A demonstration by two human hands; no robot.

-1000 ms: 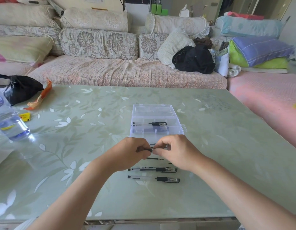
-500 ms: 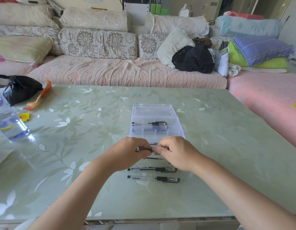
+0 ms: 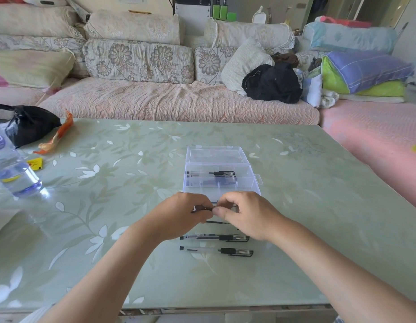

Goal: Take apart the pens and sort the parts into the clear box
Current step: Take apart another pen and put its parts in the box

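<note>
Left hand (image 3: 182,216): curled, pinching a black pen piece (image 3: 200,208).
Right hand (image 3: 246,215): pinching the piece's other end.
Refill (image 3: 217,222): on the bench (image 3: 109,206), below the hands.
Whole pens: middle pen (image 3: 214,237), nearest pen (image 3: 216,251).
Clear box (image 3: 254,180): open, just beyond the hands.

Two pens (image 3: 215,244) lie on the table (image 3: 319,229) nearer than the clear box (image 3: 219,173).
</note>
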